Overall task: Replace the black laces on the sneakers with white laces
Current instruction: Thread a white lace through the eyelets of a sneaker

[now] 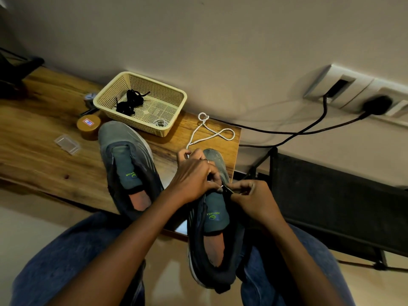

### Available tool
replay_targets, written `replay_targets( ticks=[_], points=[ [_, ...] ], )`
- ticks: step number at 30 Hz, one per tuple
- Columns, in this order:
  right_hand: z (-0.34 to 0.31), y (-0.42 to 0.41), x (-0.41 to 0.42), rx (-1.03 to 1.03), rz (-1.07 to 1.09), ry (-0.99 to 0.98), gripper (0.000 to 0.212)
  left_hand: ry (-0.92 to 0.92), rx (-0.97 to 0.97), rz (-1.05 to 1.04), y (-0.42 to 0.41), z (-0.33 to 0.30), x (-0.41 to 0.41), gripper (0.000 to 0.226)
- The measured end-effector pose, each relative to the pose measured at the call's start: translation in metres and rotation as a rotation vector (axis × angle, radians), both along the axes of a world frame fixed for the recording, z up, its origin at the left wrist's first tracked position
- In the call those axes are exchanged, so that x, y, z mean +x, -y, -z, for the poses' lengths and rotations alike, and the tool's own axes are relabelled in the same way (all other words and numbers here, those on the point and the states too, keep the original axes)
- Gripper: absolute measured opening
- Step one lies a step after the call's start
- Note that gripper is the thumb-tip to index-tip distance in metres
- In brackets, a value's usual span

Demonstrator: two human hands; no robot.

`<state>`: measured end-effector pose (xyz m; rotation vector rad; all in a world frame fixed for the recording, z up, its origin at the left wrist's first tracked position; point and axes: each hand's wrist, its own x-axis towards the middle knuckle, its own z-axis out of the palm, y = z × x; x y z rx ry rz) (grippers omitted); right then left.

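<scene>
At the bottom of the frame, two knees in blue jeans (72,257) are seen, and between them the heel of the nearer sneaker (217,219) hangs past the bench (44,138) edge, its toe resting on the wood. Over its eyelet area, just right of centre, both hands are gathered. The left hand (194,177) is laid across the upper with its fingers (212,173) curled, and the white lace (212,133) is pinched at the sneaker's far side. The right hand (254,195) is curled at the sneaker's right edge, where the dark eyelet flap is pinched between thumb and fingertips; a small white lace tip is seen just between the two hands. From the left hand the white lace runs up and away in loose loops toward the bench's far right corner. To the left, the second sneaker (128,168) lies unlaced on the bench. Farther back, a cream mesh basket (176,93) stands at centre frame; the black laces (130,102) lie bundled inside it, and a small pale coil lies by its near wall. A round brown tin (88,127) and a clear plastic case (67,144) are seen to the basket's left.
</scene>
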<state>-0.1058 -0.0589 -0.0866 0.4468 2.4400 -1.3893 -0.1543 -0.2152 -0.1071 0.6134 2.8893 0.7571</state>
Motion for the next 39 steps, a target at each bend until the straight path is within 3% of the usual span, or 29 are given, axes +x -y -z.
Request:
replay_targets(
  ticks=[12,16,24,29,35,39],
  points=[
    [0.001,0.0,-0.002,0.029,-0.087,-0.028,0.04,-0.075,-0.056,0.003,0.0,0.0,0.004,0.024],
    [0.004,0.0,-0.002,0.023,-0.096,-0.046,0.032,-0.072,-0.086,0.015,-0.001,-0.002,0.006,0.027],
    [0.008,0.005,-0.002,0.088,0.038,-0.084,0.021,-0.13,-0.211,-0.079,-0.006,-0.001,0.008,0.023],
    [0.01,0.002,-0.007,0.08,0.038,-0.063,0.01,0.033,-0.085,-0.115,0.0,-0.003,0.005,0.012],
    [0.015,0.002,-0.011,0.076,0.024,-0.04,0.013,0.197,-0.032,-0.084,0.005,-0.008,0.005,0.019],
    [0.015,0.004,-0.011,-0.056,0.116,-0.013,0.014,0.208,0.038,-0.135,0.004,-0.012,0.007,0.017]
  ],
)
